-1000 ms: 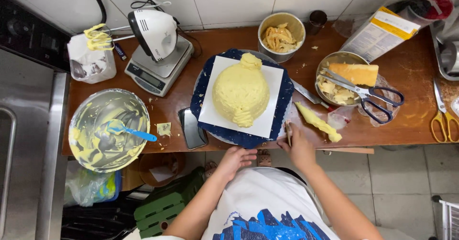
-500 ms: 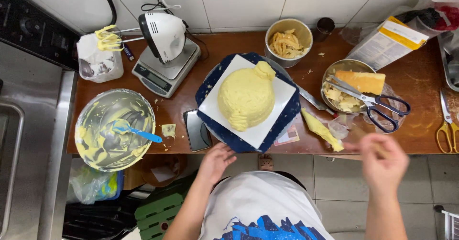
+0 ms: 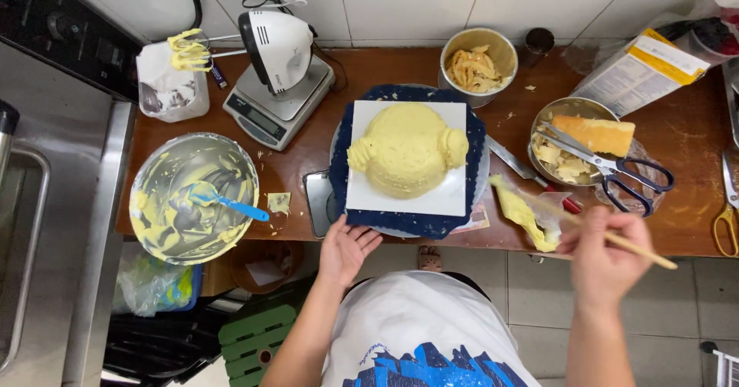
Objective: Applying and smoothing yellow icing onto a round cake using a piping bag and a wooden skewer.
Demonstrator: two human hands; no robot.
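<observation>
Fingers of the right hand (image 3: pixel 604 260) are pinched around a thin wooden stick (image 3: pixel 608 237), held out past the table (image 3: pixel 308 164) edge, just beside the yellow-smeared piping bag (image 3: pixel 523 214). The left hand (image 3: pixel 346 250) lies open and flat, its fingertips touching the near rim of the dark blue board (image 3: pixel 408 221). On that board a white square (image 3: pixel 454 194) carries the yellow domed cake (image 3: pixel 404 152), which sits just beyond the left fingers and well apart from the stick.

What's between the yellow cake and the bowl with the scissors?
In the head view, a knife lies on the table between the cake and the bowl with the scissors.
</observation>
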